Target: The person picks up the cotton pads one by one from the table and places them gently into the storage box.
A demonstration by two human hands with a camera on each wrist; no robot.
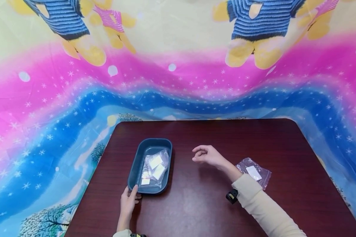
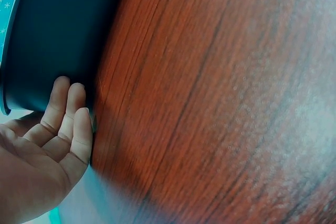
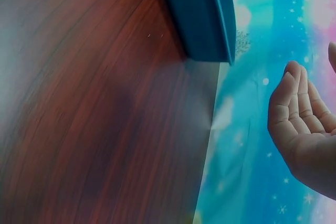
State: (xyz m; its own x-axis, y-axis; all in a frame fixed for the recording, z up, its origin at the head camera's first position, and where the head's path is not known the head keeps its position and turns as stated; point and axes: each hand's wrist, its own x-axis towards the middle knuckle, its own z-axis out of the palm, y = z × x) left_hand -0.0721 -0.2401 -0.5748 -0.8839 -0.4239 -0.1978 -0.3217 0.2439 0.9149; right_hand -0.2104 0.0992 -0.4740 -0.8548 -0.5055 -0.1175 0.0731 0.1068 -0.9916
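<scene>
A dark blue tray sits on the dark wood table, left of the middle. Inside it lie clear plastic bags with white squares in them. My left hand rests at the tray's near left corner, fingers touching its wall; the fingers are loosely bent against it. My right hand hovers above the table to the right of the tray, fingers relaxed and holding nothing; its fingers show empty in the right wrist view. Another clear bag with a white square lies behind my right forearm.
A bright cloth in pink and blue with cartoon figures hangs behind and around the table. The table's left edge runs close to the tray. A small black wrist camera sits under my right sleeve.
</scene>
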